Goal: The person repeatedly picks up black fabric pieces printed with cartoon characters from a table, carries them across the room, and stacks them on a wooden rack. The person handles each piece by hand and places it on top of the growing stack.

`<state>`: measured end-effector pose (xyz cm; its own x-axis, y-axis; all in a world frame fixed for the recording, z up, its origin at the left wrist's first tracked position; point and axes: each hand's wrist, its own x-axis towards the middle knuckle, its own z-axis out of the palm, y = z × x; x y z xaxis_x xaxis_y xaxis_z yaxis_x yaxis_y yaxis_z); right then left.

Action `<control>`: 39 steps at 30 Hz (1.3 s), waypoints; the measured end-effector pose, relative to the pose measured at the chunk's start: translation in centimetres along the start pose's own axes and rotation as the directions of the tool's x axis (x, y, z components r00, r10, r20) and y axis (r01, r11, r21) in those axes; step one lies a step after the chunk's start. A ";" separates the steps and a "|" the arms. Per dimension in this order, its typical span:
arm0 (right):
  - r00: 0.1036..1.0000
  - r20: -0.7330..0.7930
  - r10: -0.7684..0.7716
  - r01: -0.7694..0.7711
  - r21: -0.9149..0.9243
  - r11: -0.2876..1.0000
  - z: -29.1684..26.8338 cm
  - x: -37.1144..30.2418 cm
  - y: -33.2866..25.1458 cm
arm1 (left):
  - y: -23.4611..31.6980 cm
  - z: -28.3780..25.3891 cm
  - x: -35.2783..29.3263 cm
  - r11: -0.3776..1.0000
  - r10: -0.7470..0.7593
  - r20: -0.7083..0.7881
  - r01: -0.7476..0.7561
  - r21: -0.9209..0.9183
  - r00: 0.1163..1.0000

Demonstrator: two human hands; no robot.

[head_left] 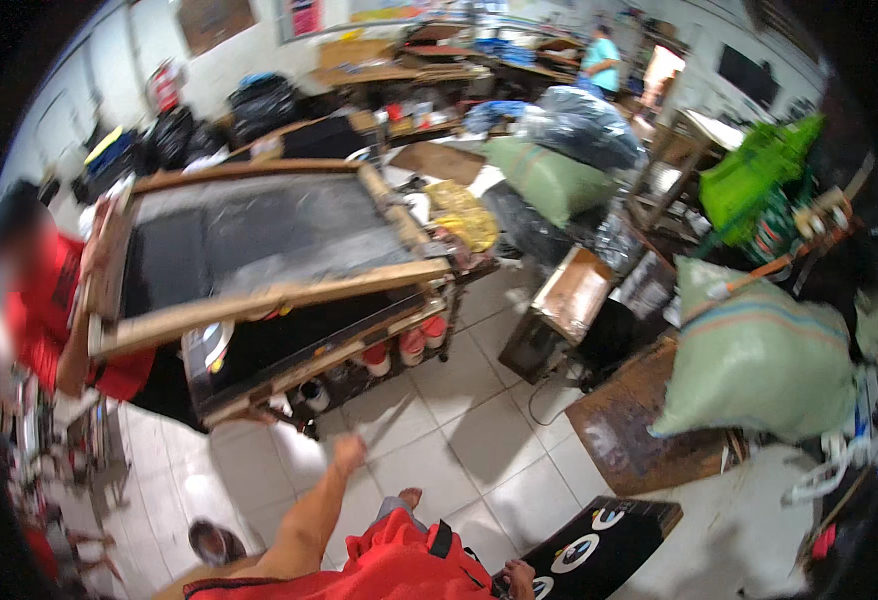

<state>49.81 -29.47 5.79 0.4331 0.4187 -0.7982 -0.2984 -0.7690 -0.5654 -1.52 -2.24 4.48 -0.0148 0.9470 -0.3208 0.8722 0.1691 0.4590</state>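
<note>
My left hand [350,453] is reached forward over the tiled floor, its fingers curled closed. A thin grey streak runs on from it, and I cannot tell whether that is a tool or a shadow. Low in the picture my right hand [519,577] is curled at the near-left edge of a black board [614,568] printed with white ring-shaped figures. Ahead on the left, another person in a red shirt [44,300] holds the left end of a large wood-framed printing screen [269,308], tilted above a black-topped table [309,345].
Paint-stained tubs [412,346] stand beneath the table. On the right are a bulging pale green sack [759,360], a stained brown panel [624,425] and a wooden box [569,295]. Black bags [264,105] line the back wall. A dark round container [216,542] sits on the floor at lower left.
</note>
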 end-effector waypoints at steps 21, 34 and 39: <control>0.986 0.132 -0.104 0.142 -0.324 0.935 14.5 -2.2 -13.9 | -4.3 -24.2 17.9 -0.622 -0.779 0.590 -0.381 -0.684 0.211; 0.990 0.050 -0.132 0.140 -0.470 0.872 5.4 -0.8 -6.4 | -9.6 -22.7 12.7 -0.424 -0.661 -0.066 -0.445 -0.789 0.747; 0.971 0.131 -0.199 0.238 -0.482 0.843 8.4 -0.7 -12.1 | -5.3 -24.7 4.1 -0.458 -0.520 -0.251 -0.515 -0.725 0.816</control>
<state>45.99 -16.45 11.45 0.3688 0.6230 -0.6898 0.2616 -0.7817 -0.5662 -18.33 7.47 21.19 -0.5887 0.7535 -0.2928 -0.7462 -0.3672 0.5552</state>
